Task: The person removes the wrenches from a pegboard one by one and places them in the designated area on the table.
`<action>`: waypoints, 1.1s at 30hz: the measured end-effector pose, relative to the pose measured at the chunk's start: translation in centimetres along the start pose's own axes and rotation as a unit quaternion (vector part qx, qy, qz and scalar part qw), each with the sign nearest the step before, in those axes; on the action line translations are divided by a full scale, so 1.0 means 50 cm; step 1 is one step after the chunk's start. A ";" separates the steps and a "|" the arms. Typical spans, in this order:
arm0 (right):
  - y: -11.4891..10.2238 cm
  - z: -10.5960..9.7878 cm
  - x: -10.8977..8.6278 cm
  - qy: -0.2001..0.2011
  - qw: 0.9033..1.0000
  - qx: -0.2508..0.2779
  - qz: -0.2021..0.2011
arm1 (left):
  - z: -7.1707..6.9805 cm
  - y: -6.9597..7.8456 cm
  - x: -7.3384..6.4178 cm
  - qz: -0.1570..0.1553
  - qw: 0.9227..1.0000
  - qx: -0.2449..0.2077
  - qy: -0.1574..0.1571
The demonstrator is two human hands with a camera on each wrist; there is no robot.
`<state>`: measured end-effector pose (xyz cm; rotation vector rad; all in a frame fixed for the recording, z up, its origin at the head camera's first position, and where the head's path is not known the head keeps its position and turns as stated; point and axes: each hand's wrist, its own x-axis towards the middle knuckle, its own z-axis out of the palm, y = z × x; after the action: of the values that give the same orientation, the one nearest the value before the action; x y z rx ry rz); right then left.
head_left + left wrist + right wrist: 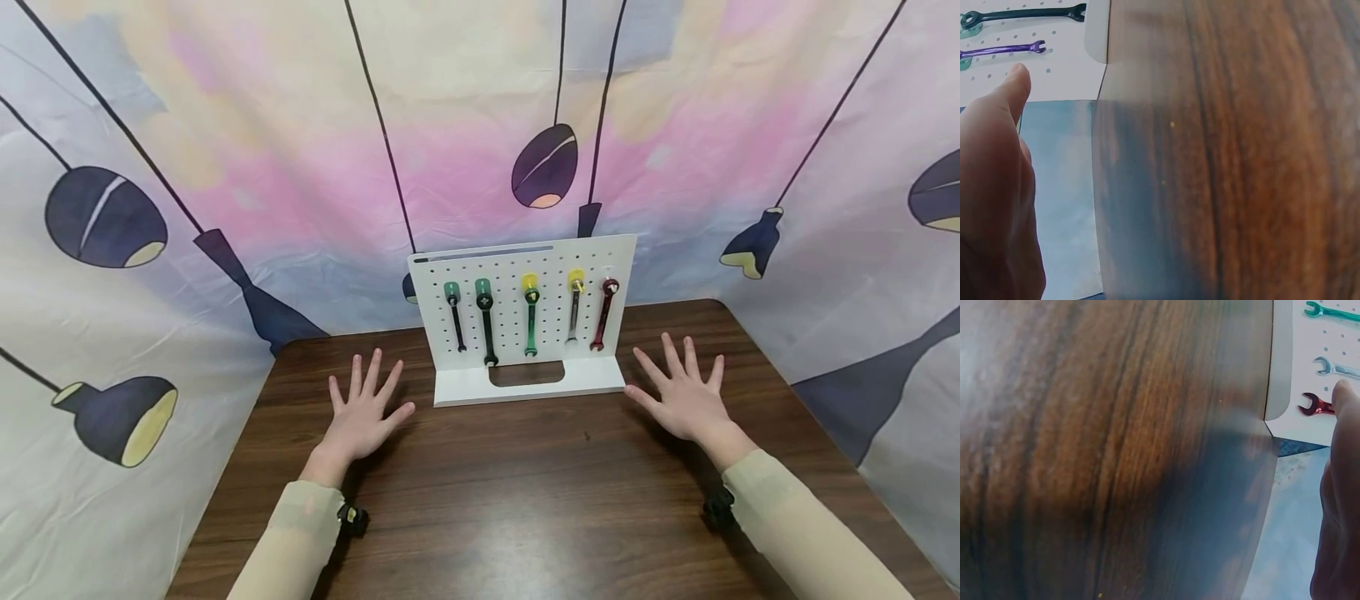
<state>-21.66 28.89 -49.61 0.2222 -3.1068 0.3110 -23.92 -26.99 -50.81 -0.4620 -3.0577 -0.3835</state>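
Note:
A white pegboard stand (528, 386) stands upright at the back of the table, with several combination wrenches hanging from its hooks. From left to right hang a small purple wrench (1007, 50), a black wrench (488, 333), a green wrench (531, 327), a silver wrench (574, 315) and a red wrench (603, 318). My left hand (362, 421) is just left of the stand, palm down, fingers straight and spread, holding nothing. On the stand's right side, my right hand (686, 400) lies the same way, its thumb tip close to the base corner.
The brown wooden table (510, 483) has rounded back corners. Behind and beside it hangs a cloth backdrop (465, 167) printed with lamps. A small dark camera (354, 520) is worn on the left wrist, another camera (718, 510) on the right.

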 end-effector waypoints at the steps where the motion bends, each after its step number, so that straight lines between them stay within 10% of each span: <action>1: 0.000 0.000 0.000 0.001 1.000 0.003 0.000 | 0.000 -0.001 0.001 0.003 1.000 0.001 0.005; 19: 0.031 -0.006 0.011 0.047 0.996 0.063 -0.028 | -0.024 0.000 0.007 0.029 0.989 -0.131 0.058; 33: 0.042 -0.020 0.027 0.128 0.965 0.225 -0.040 | -0.056 0.019 0.045 0.023 0.946 -0.294 0.135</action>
<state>-23.30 30.94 -48.99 0.2839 -2.7217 0.9569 -25.83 -26.16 -47.73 -0.4437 -2.6164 -1.2516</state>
